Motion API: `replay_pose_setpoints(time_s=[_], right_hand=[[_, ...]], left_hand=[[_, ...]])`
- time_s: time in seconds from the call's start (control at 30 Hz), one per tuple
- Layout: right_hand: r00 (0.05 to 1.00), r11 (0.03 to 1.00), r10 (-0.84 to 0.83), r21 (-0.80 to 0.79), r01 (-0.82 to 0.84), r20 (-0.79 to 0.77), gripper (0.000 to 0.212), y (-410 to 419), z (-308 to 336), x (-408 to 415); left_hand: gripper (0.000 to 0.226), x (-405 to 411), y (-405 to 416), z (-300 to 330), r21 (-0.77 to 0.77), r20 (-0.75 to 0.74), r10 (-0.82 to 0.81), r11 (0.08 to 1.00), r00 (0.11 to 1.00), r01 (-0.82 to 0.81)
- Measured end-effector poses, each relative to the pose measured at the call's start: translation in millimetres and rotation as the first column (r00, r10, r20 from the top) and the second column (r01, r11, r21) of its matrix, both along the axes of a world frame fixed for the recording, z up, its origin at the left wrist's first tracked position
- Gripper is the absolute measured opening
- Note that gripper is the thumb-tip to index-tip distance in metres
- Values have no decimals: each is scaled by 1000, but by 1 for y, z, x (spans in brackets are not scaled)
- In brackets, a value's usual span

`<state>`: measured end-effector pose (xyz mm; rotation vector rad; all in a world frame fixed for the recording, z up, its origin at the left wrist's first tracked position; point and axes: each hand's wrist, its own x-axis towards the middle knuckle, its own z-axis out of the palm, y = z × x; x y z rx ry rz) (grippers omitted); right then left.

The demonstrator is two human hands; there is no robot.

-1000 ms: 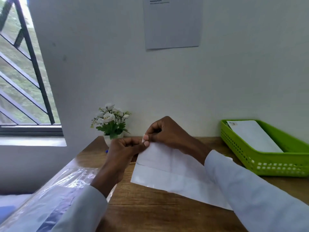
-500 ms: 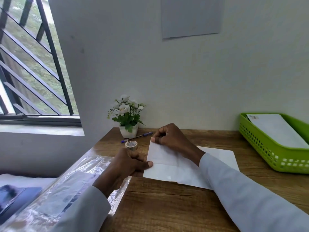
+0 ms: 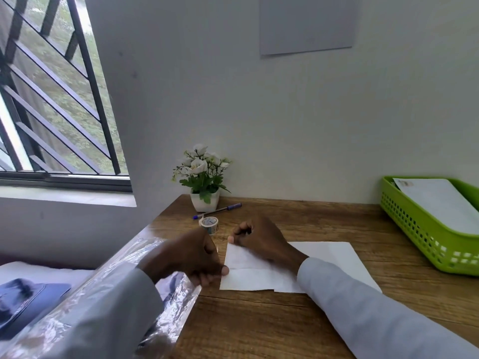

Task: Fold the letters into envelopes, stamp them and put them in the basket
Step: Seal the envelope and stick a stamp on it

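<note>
Wooden desk [image 3: 337,224]: green basket [image 3: 414,229] holds envelope [image 3: 440,203]; both hands [image 3: 197,255] [image 3: 261,239] pinch folded letter [image 3: 248,270].

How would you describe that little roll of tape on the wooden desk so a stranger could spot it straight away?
Start at the small white pot of white flowers against the wall at the back of the wooden desk. Just in front of it lies a blue pen, and nearer still sits the small roll of tape. It is the only round, ring-shaped thing there.

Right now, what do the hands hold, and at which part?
Folded paper: right hand presses its far-left corner, left hand pinches its left edge.
</note>
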<state>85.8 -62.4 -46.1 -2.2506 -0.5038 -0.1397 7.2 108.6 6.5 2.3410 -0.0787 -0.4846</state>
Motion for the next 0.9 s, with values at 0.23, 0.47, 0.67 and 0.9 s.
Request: replay_pose_setpoints(time_s=[0.23, 0.47, 0.67, 0.9], right_hand=[[1000, 1000, 12, 21, -12, 26, 14, 11, -4, 2], [999, 987, -11, 159, 4, 48, 6, 11, 1, 19], [977, 996, 85, 24, -91, 198, 31, 38, 2, 25], [980, 992, 111, 39, -119, 163, 21, 44, 2, 32]], left_hand=[[12, 57, 14, 7, 84, 505, 73, 988, 860, -133], [2, 78, 20, -27, -157, 810, 260, 960, 525, -232], [6, 78, 41, -38, -465, 665, 599, 800, 446, -379], [30, 81, 42, -45, -431, 445, 599, 795, 666, -427]])
